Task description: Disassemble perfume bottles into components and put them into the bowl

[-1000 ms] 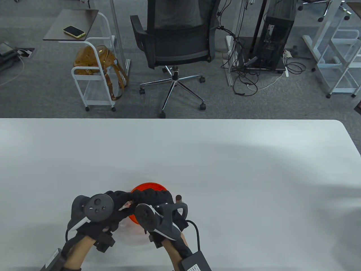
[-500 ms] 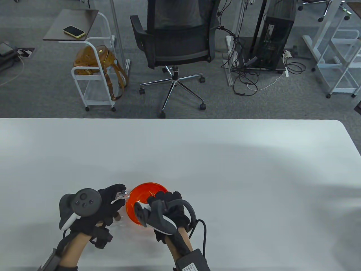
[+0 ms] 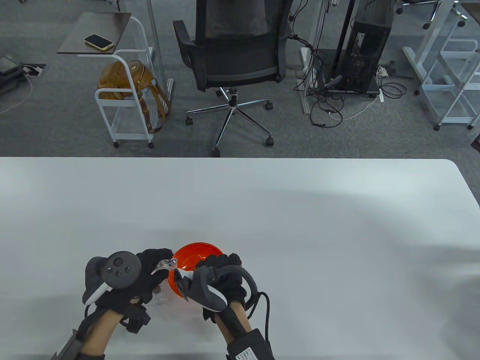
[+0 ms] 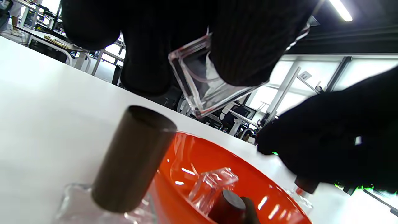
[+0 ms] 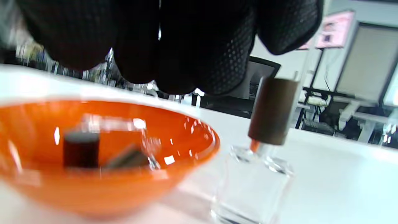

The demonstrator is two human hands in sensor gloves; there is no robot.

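Note:
My left hand [image 3: 155, 269] grips a clear, capless square bottle [image 3: 165, 263] [image 4: 202, 90] and holds it tilted at the left rim of the orange bowl [image 3: 197, 250]. In the bowl lie a clear bottle [image 4: 214, 183] and dark caps [image 4: 228, 202] [image 5: 81, 149]. My right hand [image 3: 219, 262] hovers over the bowl's near right rim. Its fingers [image 5: 186, 46] are loosely curled and nothing shows in them. A bottle with a brown cap [image 4: 133, 158] stands just left of the bowl, under my left hand. Another capped bottle [image 5: 273, 112] stands to the right of the bowl.
The white table [image 3: 300, 225] stretches far and right of the bowl. Beyond its far edge stand an office chair [image 3: 232, 56] and a small cart [image 3: 123, 97].
One second ago both hands were joined over the bowl. They drew apart, the left keeping the clear bottle. Since then the left hand has moved right and tipped the bottle at the rim.

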